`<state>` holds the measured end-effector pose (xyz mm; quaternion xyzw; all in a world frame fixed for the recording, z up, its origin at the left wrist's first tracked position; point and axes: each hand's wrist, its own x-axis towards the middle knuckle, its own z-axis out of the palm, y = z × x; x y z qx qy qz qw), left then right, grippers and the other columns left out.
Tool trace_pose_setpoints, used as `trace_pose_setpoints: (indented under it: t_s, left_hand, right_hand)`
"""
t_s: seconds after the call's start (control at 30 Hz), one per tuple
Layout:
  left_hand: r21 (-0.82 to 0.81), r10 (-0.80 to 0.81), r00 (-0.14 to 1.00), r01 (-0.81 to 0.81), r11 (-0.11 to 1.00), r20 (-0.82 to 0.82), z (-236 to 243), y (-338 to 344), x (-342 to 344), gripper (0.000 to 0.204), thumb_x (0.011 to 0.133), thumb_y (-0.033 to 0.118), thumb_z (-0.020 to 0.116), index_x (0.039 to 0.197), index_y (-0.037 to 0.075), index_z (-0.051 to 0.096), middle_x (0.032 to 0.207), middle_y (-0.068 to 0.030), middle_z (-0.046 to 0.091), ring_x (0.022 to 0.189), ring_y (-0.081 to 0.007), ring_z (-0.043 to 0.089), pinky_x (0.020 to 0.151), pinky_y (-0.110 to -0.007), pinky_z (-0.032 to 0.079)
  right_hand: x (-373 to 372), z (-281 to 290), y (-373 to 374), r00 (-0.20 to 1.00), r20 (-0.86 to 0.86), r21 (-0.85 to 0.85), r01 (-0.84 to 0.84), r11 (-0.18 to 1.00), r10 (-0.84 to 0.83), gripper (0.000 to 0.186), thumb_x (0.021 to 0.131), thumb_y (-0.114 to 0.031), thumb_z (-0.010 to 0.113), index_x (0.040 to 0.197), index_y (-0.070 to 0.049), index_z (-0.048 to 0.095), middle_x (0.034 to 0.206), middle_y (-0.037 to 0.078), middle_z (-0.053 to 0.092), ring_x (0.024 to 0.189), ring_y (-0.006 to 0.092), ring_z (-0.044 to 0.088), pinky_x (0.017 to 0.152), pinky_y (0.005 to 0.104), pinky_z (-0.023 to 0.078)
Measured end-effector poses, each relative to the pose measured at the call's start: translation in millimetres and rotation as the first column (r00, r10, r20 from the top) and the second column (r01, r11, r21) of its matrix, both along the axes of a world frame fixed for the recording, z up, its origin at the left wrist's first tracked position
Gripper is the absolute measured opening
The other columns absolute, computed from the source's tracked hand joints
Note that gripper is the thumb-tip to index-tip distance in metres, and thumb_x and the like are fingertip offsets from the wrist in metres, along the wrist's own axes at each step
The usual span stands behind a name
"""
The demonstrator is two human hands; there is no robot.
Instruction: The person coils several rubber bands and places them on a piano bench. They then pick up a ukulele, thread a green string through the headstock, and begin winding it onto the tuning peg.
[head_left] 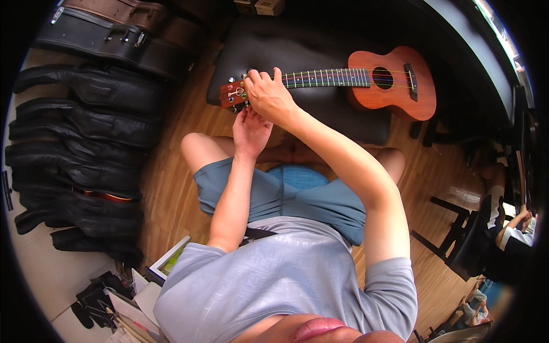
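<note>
Item: reddish-brown ukulele (384, 80), lying flat across a black padded stool (320, 120). My right hand (269, 97) gripped the neck at the headstock (233, 93); my left hand (250, 131), fingers pinching, worked beneath a tuning peg. Best practice, I judged: small turns, neck pinned steady.

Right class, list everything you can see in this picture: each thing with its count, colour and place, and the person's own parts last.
Ukulele: one, reddish-brown, lying on the cushion, headstock to the left.
Cushion: one, black, on the floor ahead of the knees.
Instrument bags: several, black, stacked at left.
Hard cases: two, black and brown, top left.
Floor: wood, light brown.
Stool: one, black, at right.
Left hand: below the headstock.
Right hand: on the neck beside the headstock.
</note>
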<state>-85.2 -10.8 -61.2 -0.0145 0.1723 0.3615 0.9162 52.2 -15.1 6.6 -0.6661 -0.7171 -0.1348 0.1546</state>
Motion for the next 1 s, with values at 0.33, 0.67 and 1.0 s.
trace_pose_setpoints:
  t_s: [0.33, 0.67, 1.0]
  left_hand:
    - [0.145, -0.057, 0.973, 0.024, 0.989, 0.223, -34, 8, -11, 0.029, 0.112, 0.025, 0.036, 0.108, 0.013, 0.062, 0.125, -0.0050, 0.069, 0.120, -0.0212, 0.063, 0.108, -0.041, 0.046]
    - [0.501, 0.202, 0.772, 0.169, 0.849, -0.603, -31, 11, -7, 0.035, 0.112, 0.041, 0.044, 0.113, 0.010, 0.061, 0.104, -0.0031, 0.070, 0.090, -0.0138, 0.068, 0.074, -0.030, 0.051]
    - [0.629, 0.599, 0.288, 0.598, 0.497, -0.747, -17, 10, -8, 0.038, 0.112, 0.041, 0.050, 0.100, 0.006, 0.060, 0.073, -0.0045, 0.068, 0.059, -0.0141, 0.066, 0.054, -0.026, 0.048]
  right_hand:
    - [-4, -1, 2, 1.000, -0.016, 0.030, -0.007, 1.000, 0.007, 0.021, 0.094, -0.021, 0.061, 0.107, -0.006, 0.065, 0.106, 0.010, 0.060, 0.094, 0.0271, 0.065, 0.100, 0.0636, 0.045]
    - [-7, 1, 1, 0.999, -0.047, 0.017, -0.008, 1.000, 0.009, 0.024, 0.093, -0.021, 0.063, 0.109, -0.005, 0.068, 0.108, 0.012, 0.062, 0.096, 0.0289, 0.067, 0.098, 0.0610, 0.044]
    - [-2, 2, -5, 0.999, -0.047, 0.046, -0.008, 0.999, 0.010, 0.022, 0.093, -0.021, 0.065, 0.106, -0.003, 0.068, 0.108, 0.013, 0.062, 0.097, 0.0299, 0.067, 0.102, 0.0659, 0.045]
